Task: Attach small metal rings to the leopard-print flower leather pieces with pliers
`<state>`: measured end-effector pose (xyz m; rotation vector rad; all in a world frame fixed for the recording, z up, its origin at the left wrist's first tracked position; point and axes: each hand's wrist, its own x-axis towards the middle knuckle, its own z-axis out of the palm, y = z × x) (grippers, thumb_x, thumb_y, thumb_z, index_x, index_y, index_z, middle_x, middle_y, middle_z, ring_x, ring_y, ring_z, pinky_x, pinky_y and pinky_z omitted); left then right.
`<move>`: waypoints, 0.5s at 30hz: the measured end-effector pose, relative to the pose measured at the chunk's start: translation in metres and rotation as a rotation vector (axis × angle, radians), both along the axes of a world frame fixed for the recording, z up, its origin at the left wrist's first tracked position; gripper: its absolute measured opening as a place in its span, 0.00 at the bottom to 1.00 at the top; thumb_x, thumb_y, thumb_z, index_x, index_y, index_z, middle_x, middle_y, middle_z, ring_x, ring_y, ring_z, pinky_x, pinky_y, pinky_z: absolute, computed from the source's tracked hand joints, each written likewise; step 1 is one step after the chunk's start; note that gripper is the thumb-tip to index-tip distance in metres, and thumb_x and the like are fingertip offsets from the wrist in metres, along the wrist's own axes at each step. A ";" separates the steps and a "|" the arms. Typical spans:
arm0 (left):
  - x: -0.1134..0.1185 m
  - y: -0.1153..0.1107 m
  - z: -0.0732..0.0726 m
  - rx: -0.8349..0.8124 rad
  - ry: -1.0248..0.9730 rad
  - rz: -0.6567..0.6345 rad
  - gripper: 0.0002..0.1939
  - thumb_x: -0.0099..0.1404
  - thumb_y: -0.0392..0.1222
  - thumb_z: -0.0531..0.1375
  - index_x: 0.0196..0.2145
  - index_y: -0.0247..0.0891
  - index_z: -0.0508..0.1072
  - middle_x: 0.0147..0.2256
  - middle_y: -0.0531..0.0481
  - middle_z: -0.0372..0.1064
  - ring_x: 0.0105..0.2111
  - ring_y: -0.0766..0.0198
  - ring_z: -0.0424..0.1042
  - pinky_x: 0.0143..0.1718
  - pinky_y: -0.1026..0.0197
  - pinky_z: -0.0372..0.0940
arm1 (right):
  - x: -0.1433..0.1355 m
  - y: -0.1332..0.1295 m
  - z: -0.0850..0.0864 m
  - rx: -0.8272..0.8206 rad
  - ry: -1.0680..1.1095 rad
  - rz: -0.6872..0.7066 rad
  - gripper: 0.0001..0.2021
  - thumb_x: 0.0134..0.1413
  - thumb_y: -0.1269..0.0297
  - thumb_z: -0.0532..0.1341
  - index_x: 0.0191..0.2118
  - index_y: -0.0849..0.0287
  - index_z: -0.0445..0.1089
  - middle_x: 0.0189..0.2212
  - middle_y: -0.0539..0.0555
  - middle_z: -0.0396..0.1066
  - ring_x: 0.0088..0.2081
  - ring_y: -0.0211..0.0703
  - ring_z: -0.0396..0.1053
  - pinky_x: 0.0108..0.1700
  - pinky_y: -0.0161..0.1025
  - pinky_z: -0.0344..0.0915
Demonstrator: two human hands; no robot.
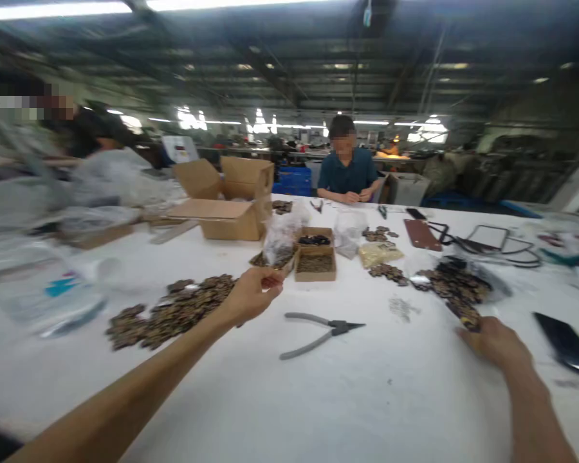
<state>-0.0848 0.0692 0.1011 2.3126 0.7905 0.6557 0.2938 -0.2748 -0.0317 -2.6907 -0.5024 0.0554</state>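
My left hand (257, 292) hovers above the table just in front of the small open cardboard boxes, its fingers curled together; anything between them is too blurred to make out. Beside that wrist lies a loose pile of small brown patterned pieces (174, 312). At the right, my right hand (499, 344) is closed at the near edge of a second pile of brown pieces (456, 283), with one small brown piece (470, 319) at its fingertips. Grey-handled pliers (338, 328) lie spread on the table between my hands, touched by neither.
Small boxes of brown pieces (315, 273) and black pieces (314, 240) stand mid-table. A large open carton (231, 218) is behind left. Clear plastic bags (350, 231), a dark phone (567, 341) and black straps (502, 251) lie around. A co-worker (348, 164) sits opposite.
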 end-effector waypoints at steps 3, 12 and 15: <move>0.059 -0.033 -0.013 0.007 0.037 -0.277 0.11 0.58 0.43 0.61 0.37 0.37 0.78 0.35 0.48 0.77 0.36 0.61 0.75 0.41 0.61 0.70 | 0.029 -0.048 0.008 -0.185 0.091 -0.065 0.23 0.54 0.45 0.64 0.44 0.62 0.72 0.42 0.67 0.75 0.46 0.61 0.74 0.43 0.49 0.71; 0.239 -0.082 -0.053 0.216 0.365 -0.277 0.08 0.54 0.37 0.63 0.33 0.36 0.79 0.35 0.42 0.77 0.40 0.53 0.75 0.41 0.58 0.68 | 0.029 -0.035 0.011 -0.182 0.120 0.020 0.30 0.45 0.39 0.64 0.44 0.61 0.72 0.44 0.71 0.74 0.48 0.65 0.74 0.43 0.51 0.69; 0.279 -0.079 -0.061 0.278 0.386 -0.192 0.14 0.55 0.39 0.64 0.41 0.35 0.77 0.45 0.37 0.74 0.48 0.48 0.72 0.45 0.56 0.68 | 0.029 -0.035 0.016 -0.171 0.072 -0.018 0.31 0.47 0.36 0.60 0.43 0.62 0.72 0.44 0.72 0.74 0.48 0.67 0.73 0.43 0.53 0.69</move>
